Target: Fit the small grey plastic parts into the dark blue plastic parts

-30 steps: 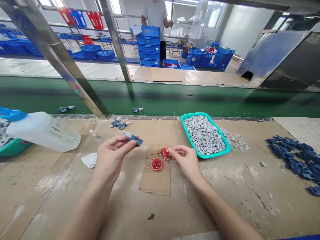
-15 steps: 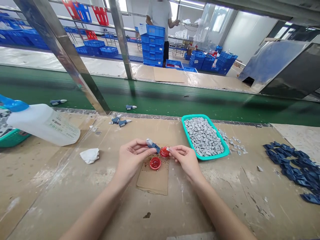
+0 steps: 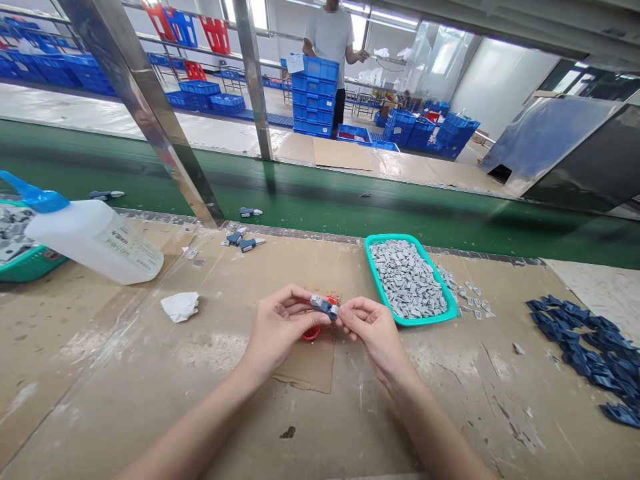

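My left hand (image 3: 280, 321) pinches a small dark blue plastic piece (image 3: 325, 307) that has a light grey part on its far end. My right hand (image 3: 374, 328) is closed at the fingertips on a small light grey plastic part (image 3: 335, 310), which is against the near end of the blue piece. Behind and below my fingers are two red caps, the nearer cap (image 3: 311, 334) and the farther cap (image 3: 332, 299), both partly hidden. They stand on a cardboard piece (image 3: 313, 370). Right of my right hand sits a teal basket (image 3: 450, 315) full of grey parts (image 3: 407, 279).
Dark blue pieces (image 3: 590, 337) lie in rows at the right. A white bottle (image 3: 100, 240) with a blue top and a crumpled tissue (image 3: 180, 307) are at left. Beyond the table runs a green conveyor (image 3: 320, 203); a person (image 3: 327, 40) stands behind stacked blue crates (image 3: 314, 97).
Both hands have come together over the red caps. The grey part in my right hand has moved from beside the farther cap up to the blue piece, now turned in my left hand.
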Demonstrator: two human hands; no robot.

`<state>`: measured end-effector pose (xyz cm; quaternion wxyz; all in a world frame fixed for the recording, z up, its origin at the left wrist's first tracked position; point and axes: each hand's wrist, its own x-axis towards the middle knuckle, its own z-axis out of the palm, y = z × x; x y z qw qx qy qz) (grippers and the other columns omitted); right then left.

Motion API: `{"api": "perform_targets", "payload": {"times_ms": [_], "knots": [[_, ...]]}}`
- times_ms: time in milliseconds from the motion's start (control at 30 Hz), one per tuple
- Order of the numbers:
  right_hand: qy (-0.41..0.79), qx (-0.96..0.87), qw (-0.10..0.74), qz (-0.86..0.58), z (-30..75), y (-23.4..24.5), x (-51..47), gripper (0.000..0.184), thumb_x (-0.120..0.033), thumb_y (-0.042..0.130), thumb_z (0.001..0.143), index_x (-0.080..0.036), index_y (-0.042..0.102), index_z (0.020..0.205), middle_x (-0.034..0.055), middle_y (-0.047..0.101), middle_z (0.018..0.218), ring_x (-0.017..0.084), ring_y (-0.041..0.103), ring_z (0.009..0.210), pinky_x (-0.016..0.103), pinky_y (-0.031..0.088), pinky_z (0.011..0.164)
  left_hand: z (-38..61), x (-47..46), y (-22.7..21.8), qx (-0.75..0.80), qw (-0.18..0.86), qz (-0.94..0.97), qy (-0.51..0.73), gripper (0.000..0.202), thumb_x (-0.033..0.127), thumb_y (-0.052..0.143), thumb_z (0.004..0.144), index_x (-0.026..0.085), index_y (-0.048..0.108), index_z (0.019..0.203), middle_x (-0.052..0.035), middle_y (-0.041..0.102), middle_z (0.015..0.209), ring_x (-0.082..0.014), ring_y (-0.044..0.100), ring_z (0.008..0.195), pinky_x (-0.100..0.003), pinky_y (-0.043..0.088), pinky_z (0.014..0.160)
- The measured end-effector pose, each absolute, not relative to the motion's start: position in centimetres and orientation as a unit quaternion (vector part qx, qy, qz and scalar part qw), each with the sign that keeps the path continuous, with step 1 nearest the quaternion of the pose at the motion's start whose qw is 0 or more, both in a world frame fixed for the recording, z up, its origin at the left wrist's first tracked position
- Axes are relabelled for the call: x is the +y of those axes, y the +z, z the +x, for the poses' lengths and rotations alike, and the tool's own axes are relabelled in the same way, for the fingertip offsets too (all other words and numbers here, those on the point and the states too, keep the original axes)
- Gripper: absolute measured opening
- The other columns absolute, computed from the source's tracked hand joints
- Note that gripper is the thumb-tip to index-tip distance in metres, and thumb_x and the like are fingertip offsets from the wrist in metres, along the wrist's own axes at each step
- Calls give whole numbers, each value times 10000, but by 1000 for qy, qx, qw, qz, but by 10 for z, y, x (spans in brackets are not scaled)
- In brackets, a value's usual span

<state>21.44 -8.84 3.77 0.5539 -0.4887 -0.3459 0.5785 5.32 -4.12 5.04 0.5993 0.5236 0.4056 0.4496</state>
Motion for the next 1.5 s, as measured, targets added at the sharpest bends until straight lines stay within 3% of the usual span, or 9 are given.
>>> {"api": "perform_targets", "payload": {"times_ms": [367, 500, 633, 767, 900, 1100, 1267, 1400, 1500], "knots": [[623, -386, 460, -502, 222, 32, -91, 375, -475, 703, 758, -215, 456, 871, -44, 614, 592, 98, 525, 521, 157, 335, 399, 59, -50, 43, 414, 606, 519, 439, 189, 126, 820, 564, 133, 676, 687, -35, 746, 787, -188, 717, 707, -268, 622, 695], [612, -398, 461, -505, 217, 39, -94, 343, -467, 672, 783, -216, 472, 906, -33, 619, 651, 113, 544, 588, 174, 382, 438, 59, -48, 42, 398, 632, 528, 405, 246, 150, 822, 588, 151, 694, 797, -40, 759, 851, -217, 729, 777, -314, 624, 760], [546, -439, 483, -525, 223, 51, -94, 258, -454, 608, 832, -211, 536, 878, 3, 655, 755, 149, 599, 680, 229, 449, 525, 59, -41, 51, 361, 621, 592, 366, 417, 201, 803, 641, 172, 678, 1037, -68, 729, 1068, -247, 693, 975, -379, 573, 902], [276, -492, 483, -669, 265, 53, -94, 191, -369, 532, 889, -217, 642, 923, 47, 689, 928, 209, 611, 857, 341, 472, 757, 58, -15, 65, 342, 487, 728, 341, 496, 272, 689, 781, 197, 577, 1259, -83, 650, 1237, -233, 626, 1117, -427, 448, 1046], [77, -474, 393, -784, 310, 41, -94, 194, -332, 577, 858, -226, 723, 928, 86, 676, 952, 298, 505, 996, 425, 409, 858, 62, 41, 75, 348, 334, 803, 349, 465, 336, 547, 870, 175, 537, 1306, -103, 625, 1262, -223, 591, 1152, -417, 417, 1052], [54, -470, 307, -826, 311, 29, -80, 157, -355, 683, 786, -236, 783, 769, 138, 658, 900, 352, 453, 982, 462, 352, 796, 80, 135, 68, 455, 148, 832, 280, 482, 173, 427, 835, 108, 524, 1303, -117, 686, 1110, -221, 622, 1038, -365, 441, 978], [35, -485, 273, -830, 302, 31, -70, 81, -268, 730, 737, -239, 776, 678, 147, 664, 840, 356, 464, 959, 462, 318, 771, 94, 175, 52, 445, 105, 859, 229, 491, 115, 403, 827, 84, 510, 1305, -140, 675, 1125, -233, 610, 1073, -324, 438, 952], [32, -494, 291, -819, 300, 32, -69, 134, -185, 680, 743, -246, 756, 651, 121, 683, 817, 349, 517, 945, 458, 334, 790, 98, 189, 47, 467, 75, 858, 201, 559, 94, 407, 834, 77, 416, 1393, -194, 624, 1204, -273, 580, 1120, -359, 444, 917], [30, -503, 360, -785, 298, 16, -68, 173, -171, 592, 745, -255, 734, 694, 92, 694, 774, 309, 592, 876, 396, 400, 749, 90, 193, 50, 490, 56, 848, 195, 621, 20, 414, 783, 84, 407, 1401, -188, 663, 1123, -254, 621, 1052, -335, 471, 856]]}}
